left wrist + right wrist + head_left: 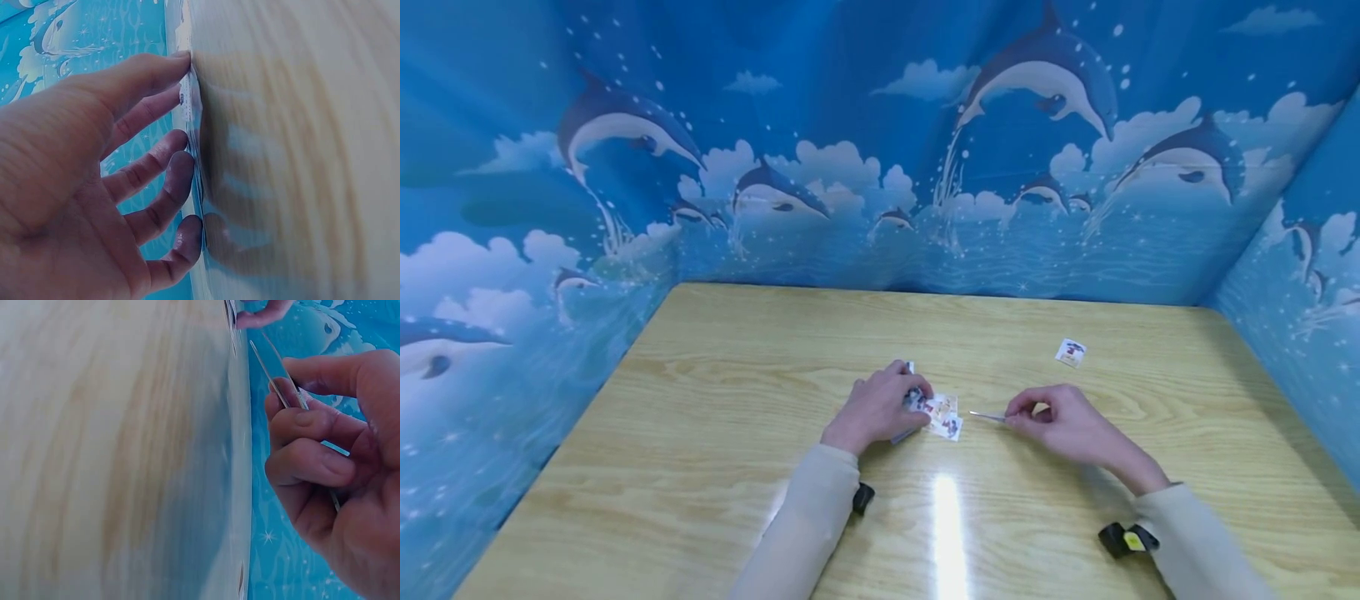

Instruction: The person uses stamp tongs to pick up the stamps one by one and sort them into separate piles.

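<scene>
My left hand [891,400] rests on a small sheet of picture stickers [942,414] near the middle of the wooden table [715,400]. In the left wrist view its fingertips [181,164] press down on the sheet's edge [191,103]. My right hand [1052,414] is a little to the right and pinches thin metal tweezers [987,415]. Their tip points left at the sheet and stops just short of it. The right wrist view shows the tweezers [275,375] between thumb and fingers [306,422], with the sheet [230,312] farther on.
A single small sticker [1071,352] lies alone on the table, behind and to the right of my right hand. Blue walls printed with dolphins [880,167] close in the table at the back and both sides. A bright glare streak [949,525] lies between my forearms.
</scene>
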A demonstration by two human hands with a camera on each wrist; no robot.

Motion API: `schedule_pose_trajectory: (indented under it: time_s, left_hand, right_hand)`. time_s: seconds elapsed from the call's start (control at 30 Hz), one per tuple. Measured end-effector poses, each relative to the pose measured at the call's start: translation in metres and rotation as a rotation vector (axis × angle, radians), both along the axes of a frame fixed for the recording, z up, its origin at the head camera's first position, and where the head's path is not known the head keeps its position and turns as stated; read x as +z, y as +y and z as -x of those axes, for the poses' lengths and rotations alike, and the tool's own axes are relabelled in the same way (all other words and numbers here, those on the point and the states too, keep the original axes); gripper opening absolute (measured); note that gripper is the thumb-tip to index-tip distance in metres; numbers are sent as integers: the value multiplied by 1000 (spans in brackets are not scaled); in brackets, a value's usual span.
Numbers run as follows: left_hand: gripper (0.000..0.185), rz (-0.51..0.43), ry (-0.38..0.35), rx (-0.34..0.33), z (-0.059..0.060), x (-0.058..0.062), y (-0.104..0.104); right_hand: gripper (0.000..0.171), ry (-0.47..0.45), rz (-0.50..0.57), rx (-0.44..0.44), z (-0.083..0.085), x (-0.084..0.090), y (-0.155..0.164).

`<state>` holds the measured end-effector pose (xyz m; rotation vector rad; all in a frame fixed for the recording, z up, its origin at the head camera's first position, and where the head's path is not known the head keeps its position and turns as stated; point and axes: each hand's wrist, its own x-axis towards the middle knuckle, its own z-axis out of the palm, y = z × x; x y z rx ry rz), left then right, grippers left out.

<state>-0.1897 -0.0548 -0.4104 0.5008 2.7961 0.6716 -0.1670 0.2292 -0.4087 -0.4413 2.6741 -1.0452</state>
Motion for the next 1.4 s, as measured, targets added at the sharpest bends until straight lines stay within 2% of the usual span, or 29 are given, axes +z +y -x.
schedule_pose_trajectory:
  time_s: [0.27,0.67,1.4]
  left_hand:
    - [29,2,7,-15,0,1,-1]
    - [30,16,2,-2,2,0,0]
    - [30,14,-3,0,1,0,0]
  right_hand:
    - [6,20,30,68,3,-2,-14]
    - [6,28,14,101,7,-4,-29]
    - [7,64,-38,91,7,-5,-29]
